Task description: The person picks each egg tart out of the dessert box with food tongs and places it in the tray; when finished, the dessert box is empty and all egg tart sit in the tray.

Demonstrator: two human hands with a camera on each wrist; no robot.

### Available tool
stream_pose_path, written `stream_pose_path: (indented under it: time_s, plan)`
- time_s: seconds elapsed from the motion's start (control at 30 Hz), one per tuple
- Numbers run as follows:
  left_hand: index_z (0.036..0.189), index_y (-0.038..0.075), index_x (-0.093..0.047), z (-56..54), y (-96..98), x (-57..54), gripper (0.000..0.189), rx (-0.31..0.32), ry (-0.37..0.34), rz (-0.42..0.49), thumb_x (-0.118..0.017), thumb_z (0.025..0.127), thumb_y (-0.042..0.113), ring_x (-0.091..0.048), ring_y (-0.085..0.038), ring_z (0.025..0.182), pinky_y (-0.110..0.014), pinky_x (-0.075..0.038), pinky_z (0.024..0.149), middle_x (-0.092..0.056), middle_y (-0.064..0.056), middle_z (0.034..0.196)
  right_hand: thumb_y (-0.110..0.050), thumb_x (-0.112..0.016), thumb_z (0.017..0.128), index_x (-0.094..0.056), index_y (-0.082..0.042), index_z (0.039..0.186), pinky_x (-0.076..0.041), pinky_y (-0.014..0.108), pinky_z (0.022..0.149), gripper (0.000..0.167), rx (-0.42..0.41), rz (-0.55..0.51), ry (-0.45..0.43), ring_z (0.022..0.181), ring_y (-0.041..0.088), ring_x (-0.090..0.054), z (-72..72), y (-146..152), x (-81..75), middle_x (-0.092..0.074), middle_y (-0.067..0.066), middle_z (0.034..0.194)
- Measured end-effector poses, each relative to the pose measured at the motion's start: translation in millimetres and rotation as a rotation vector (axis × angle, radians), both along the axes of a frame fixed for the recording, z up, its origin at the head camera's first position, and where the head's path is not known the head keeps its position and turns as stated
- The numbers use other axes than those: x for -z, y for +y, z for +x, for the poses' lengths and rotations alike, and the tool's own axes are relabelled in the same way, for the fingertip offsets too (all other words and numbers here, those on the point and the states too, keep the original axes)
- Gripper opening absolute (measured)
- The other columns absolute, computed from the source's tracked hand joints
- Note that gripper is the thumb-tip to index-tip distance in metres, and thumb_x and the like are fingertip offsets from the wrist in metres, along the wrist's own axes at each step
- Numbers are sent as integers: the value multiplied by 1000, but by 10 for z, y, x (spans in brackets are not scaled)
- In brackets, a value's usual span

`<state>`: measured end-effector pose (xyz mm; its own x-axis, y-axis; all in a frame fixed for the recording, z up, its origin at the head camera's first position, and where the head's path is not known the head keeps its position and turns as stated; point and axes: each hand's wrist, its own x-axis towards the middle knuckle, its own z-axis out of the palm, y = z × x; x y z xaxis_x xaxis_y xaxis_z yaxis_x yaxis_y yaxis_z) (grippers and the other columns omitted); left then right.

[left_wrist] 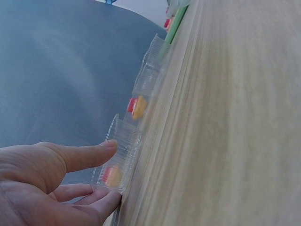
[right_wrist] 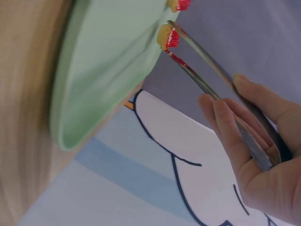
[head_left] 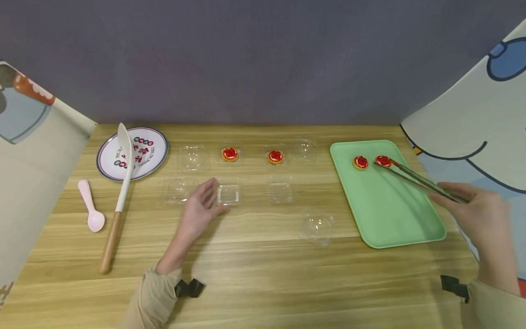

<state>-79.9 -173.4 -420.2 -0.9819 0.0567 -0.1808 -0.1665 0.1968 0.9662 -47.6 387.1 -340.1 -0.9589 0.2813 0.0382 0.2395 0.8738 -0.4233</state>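
My right hand grips metal tongs over the green tray. Between the tongs' tips is a small tart with a red topping. A second red-topped tart sits on the tray, just left of the tips. My left hand is beside a small clear plastic box, thumb near its front edge and fingers at its left side. In the left wrist view the thumb and fingertips appear to touch the box, fingers fairly straight. Further back, two tarts sit in clear boxes.
More clear containers stand around: one box right of the left hand, domed lids nearby. On the left are a plate, a long wood-handled spoon across it and a pink spoon. A grey wall rises behind.
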Motion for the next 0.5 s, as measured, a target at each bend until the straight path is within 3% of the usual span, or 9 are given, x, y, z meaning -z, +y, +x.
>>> stream_pose_path:
  time_s: [0.03, 0.1, 0.27, 0.3, 0.33, 0.37, 0.43, 0.47, 0.5]
  plan:
    - [164, -5, -30, 0, -1, 0, 92, 0, -1, 1, -79, 87, -13, -36, -38, 155, -28, -43, 118, -30, -20, 171, -29, -73, 104, -65, 10, 137, -56, 35, 78, 53, 4, -3, -14, 126, 62, -53, 0, 14, 13, -61, 34, 137]
    - [164, -5, -30, 0, -1, -2, 92, 1, 1, 0, -80, 88, -12, -36, -38, 155, -28, -43, 118, -30, -20, 171, -30, -72, 105, -63, 11, 139, -57, 60, 88, 53, 10, -15, -29, 129, 64, -50, 1, 38, 39, -59, 34, 139]
    - [164, -5, -30, 1, -1, -7, 92, 4, 2, -3, -80, 88, -12, -36, -38, 155, -29, -42, 119, -30, -20, 171, -30, -72, 105, -64, 11, 137, -55, 62, 89, 52, 5, -12, -10, 127, 64, -51, -5, 89, 93, -60, 34, 137]
    - [164, -5, -30, 1, -1, -8, 92, 4, 2, -2, -80, 88, -12, -36, -38, 155, -29, -42, 119, -29, -20, 171, -30, -72, 105, -65, 11, 137, -57, 52, 84, 52, 5, -11, -8, 127, 64, -52, -9, 97, 98, -60, 34, 137]
    - [164, -5, -30, 1, -1, -9, 92, 4, 2, -2, -80, 88, -12, -36, -38, 155, -29, -42, 119, -29, -20, 171, -31, -72, 105, -65, 11, 137, -57, 52, 84, 53, 4, -12, -9, 127, 64, -51, -11, 102, 99, -60, 34, 137]
    - [164, -5, -29, 2, 0, -10, 91, 5, 2, -3, -80, 88, -12, -36, -38, 155, -29, -42, 119, -29, -20, 171, -31, -72, 105, -64, 11, 137, -55, 62, 88, 53, 5, -18, -12, 128, 64, -51, -14, 105, 97, -59, 34, 137]
    - [164, -5, -29, 2, 2, -12, 92, 5, 2, -3, -80, 88, -12, -36, -38, 155, -29, -42, 119, -29, -20, 171, -32, -71, 105, -64, 10, 138, -54, 45, 79, 54, 7, -13, -20, 128, 64, -51, -21, 111, 97, -59, 34, 138]
    - [164, -5, -29, 2, 2, -13, 92, 5, 2, -4, -80, 88, -12, -36, -38, 155, -29, -42, 119, -29, -21, 171, -33, -71, 106, -64, 10, 139, -55, 46, 81, 55, 10, -21, -26, 129, 64, -50, -23, 112, 96, -59, 34, 139]
    - [164, -5, -29, 2, 3, -12, 92, 5, 1, -6, -80, 88, -12, -36, -38, 155, -29, -42, 119, -29, -21, 171, -33, -70, 106, -63, 10, 139, -57, 56, 87, 55, 11, -31, -31, 131, 64, -48, -25, 111, 94, -58, 35, 140]
